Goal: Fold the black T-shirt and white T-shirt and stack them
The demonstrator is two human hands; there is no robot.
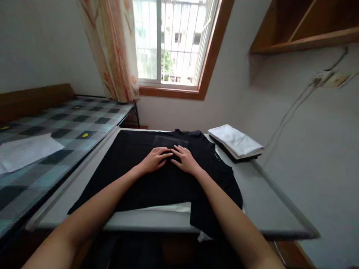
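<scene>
A black T-shirt (134,149) lies spread out flat on a white table (269,201), its collar toward the right and its hem toward the left. One sleeve hangs over the table's front edge. My left hand (156,160) rests palm down on the middle of the shirt, fingers stretched out. Beside it, my right hand (183,158) also lies flat on the cloth, its fingertips close to those of the left. A slightly greyer rectangular patch shows on the fabric just beyond my fingers. Neither hand grips anything.
Folded white cloth (235,140) sits on a dark folded layer at the table's back right. To the left is a bed with a checked cover (92,112) and white paper (28,151). A curtain (117,48), window and wall cables stand behind; a wooden shelf (303,41) hangs upper right.
</scene>
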